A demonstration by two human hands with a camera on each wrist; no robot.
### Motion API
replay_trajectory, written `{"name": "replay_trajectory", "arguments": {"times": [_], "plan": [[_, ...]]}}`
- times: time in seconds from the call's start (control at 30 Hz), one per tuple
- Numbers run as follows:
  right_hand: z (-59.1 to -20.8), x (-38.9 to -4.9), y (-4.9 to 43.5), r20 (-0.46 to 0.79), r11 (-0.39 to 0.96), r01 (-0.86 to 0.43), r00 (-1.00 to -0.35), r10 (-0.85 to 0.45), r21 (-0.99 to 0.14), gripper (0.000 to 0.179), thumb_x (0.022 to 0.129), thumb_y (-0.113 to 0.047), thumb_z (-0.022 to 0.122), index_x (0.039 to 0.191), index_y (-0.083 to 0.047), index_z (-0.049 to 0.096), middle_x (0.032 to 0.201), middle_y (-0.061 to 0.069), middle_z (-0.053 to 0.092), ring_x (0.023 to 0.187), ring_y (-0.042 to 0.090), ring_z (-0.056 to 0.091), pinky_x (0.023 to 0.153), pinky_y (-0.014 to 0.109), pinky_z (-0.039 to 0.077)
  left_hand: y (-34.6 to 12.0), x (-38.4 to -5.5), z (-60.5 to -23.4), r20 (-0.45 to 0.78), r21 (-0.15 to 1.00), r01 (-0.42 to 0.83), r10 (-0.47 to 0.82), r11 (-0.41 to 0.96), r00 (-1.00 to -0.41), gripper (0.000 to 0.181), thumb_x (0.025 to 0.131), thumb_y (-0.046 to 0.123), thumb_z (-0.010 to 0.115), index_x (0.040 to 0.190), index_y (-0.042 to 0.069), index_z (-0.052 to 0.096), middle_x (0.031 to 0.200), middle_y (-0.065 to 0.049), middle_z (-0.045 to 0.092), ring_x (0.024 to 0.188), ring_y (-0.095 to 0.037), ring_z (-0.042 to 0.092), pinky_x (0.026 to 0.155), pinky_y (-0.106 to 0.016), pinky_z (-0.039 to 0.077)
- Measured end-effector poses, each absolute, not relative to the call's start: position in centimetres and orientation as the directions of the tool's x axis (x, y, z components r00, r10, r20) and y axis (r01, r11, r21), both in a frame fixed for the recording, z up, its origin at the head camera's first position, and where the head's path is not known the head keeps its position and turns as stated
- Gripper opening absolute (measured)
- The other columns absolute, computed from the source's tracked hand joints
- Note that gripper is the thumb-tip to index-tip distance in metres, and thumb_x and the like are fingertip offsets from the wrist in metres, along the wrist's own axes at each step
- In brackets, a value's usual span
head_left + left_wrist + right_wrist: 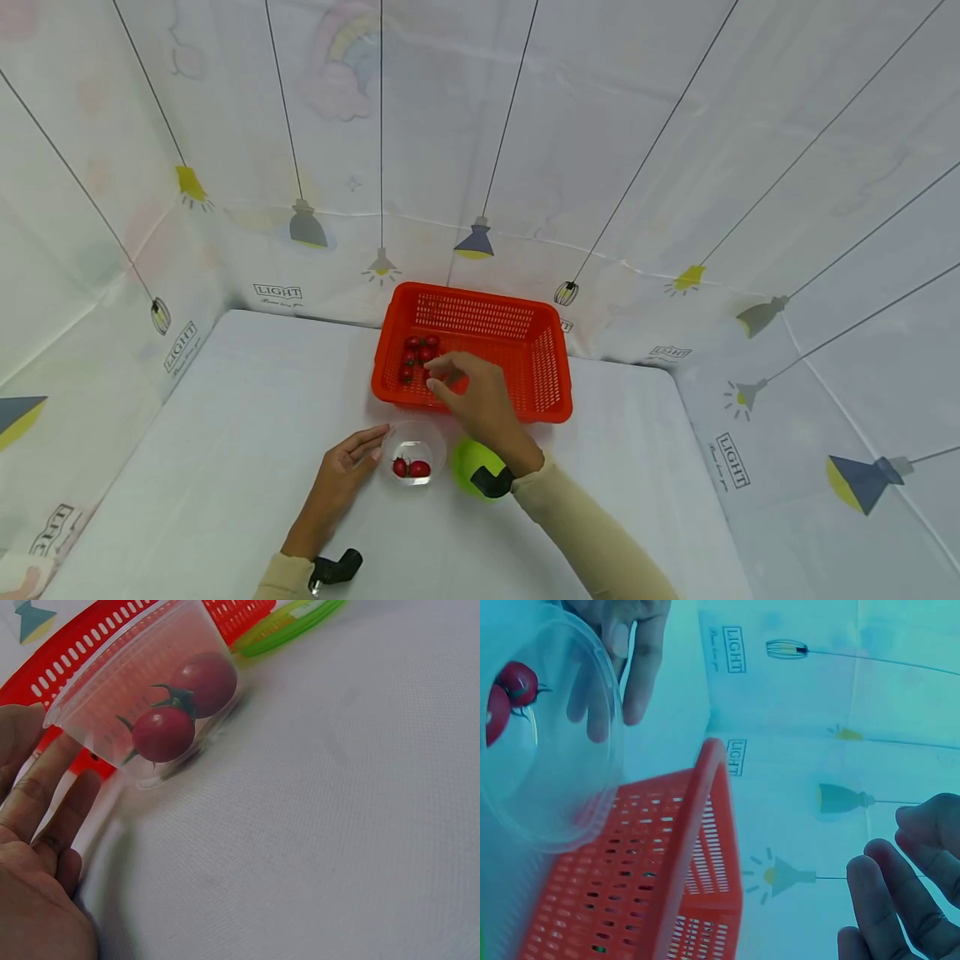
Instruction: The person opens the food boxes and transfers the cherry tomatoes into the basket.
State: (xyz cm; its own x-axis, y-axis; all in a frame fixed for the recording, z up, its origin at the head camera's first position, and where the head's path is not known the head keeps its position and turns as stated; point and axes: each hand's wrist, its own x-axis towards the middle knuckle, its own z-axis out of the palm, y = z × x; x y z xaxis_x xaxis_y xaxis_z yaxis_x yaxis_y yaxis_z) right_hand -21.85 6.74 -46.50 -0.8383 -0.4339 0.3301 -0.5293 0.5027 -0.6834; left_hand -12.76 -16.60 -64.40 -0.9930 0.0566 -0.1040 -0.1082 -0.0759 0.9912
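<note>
My left hand (345,467) rests beside a clear plastic tub (412,432), its fairly straight fingers touching the tub's side. Two red cherry tomatoes (163,735) with green stems lie at the bottom of the tub. Over the left part of a red slotted basket (480,302) is my right hand (483,404), thumb and fingers bent and apart. In the right wrist view nothing shows between those fingers. Several cherry tomatoes (426,354) lie in the basket's left end, close to the right fingertips; the hand hides part of the basket floor.
A round lime-green lid (467,471) lies right of the tub, partly under my right wrist. Everything stands on a white-covered table (247,417). Behind the basket rises a white wall sheet (600,167) printed with lamps.
</note>
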Motion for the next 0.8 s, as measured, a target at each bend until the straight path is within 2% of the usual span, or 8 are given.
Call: {"name": "replay_trajectory", "arguments": {"times": [0.1,0.2,0.43,0.7,0.8], "plan": [[-47.0,-21.3,6.7,0.335,0.49,-0.529,-0.838,-0.43,-0.693,0.019,0.098,-0.019,0.079,0.117,-0.02,0.076,0.107,-0.004,0.078,0.093,0.012,0.07,0.084,0.036,0.062,-16.5,-12.8,-64.5,-0.106,0.991,-0.111,0.058,-0.08,-0.993,0.044,0.106,0.025,0.068,0.149,0.022,0.06,0.154,0.001,0.063,0.149,-0.005,0.048,0.11,-0.006,0.037],[-47.5,-20.8,6.6,0.345,0.483,-0.537,-0.833,-0.432,-0.691,0.019,0.098,-0.018,0.079,0.117,-0.019,0.076,0.106,-0.004,0.078,0.094,0.017,0.071,0.084,0.036,0.062,-16.6,-12.8,-64.6,-0.102,0.99,-0.107,0.061,-0.088,-0.993,0.044,0.105,0.026,0.069,0.149,0.022,0.06,0.153,0.001,0.063,0.15,-0.006,0.048,0.111,-0.006,0.037],[-48.9,-19.9,6.6,0.323,0.509,-0.514,-0.849,-0.419,-0.691,0.022,0.097,-0.021,0.08,0.119,-0.021,0.077,0.108,-0.008,0.078,0.096,0.011,0.069,0.084,0.027,0.061,-16.6,-12.9,-64.6,-0.096,0.991,-0.102,0.069,-0.083,-0.993,0.044,0.106,0.026,0.068,0.149,0.025,0.06,0.153,0.003,0.063,0.15,-0.005,0.047,0.111,-0.006,0.036],[-50.6,-19.0,6.7,0.257,0.502,-0.448,-0.878,-0.403,-0.74,0.024,0.096,-0.018,0.081,0.119,-0.014,0.077,0.109,-0.005,0.079,0.098,0.016,0.072,0.086,0.036,0.063,-16.6,-13.0,-64.5,-0.098,0.991,-0.103,0.061,-0.083,-0.993,0.043,0.106,0.022,0.068,0.148,0.023,0.061,0.153,0.002,0.063,0.147,-0.002,0.049,0.111,-0.007,0.038],[-51.3,-18.7,6.7,0.234,0.522,-0.427,-0.888,-0.396,-0.738,0.023,0.095,-0.017,0.081,0.118,-0.016,0.077,0.106,-0.005,0.079,0.094,0.011,0.071,0.083,0.032,0.062,-16.7,-12.9,-64.5,-0.096,0.991,-0.101,0.062,-0.084,-0.993,0.043,0.106,0.021,0.067,0.149,0.022,0.06,0.154,0.0,0.062,0.149,-0.003,0.048,0.111,-0.008,0.038]]}}
